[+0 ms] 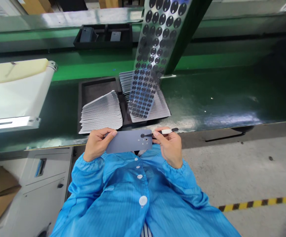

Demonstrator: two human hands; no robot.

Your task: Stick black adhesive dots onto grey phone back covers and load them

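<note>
In front of my chest, my left hand (99, 143) grips one end of a flat grey phone back cover (125, 141), thumb on top. Small holes show near the cover's other end. My right hand (169, 146) pinches a slim white-and-black pen-like tool (167, 131). At the tool's tip a small black round piece (143, 135) lies over the cover; whether it touches the surface I cannot tell. Beyond my hands, a clear sheet of black oval stickers (155, 49) hangs down over stacked panels.
A black tray (98, 80) holds a fanned stack of thin panels (102, 113); another fanned stack (161, 105) is right of it. Farther back stands a divided black box (103, 44) with dark pieces. A white padded fixture (14, 95) sits left. A green post (189, 29) rises behind the sheet.
</note>
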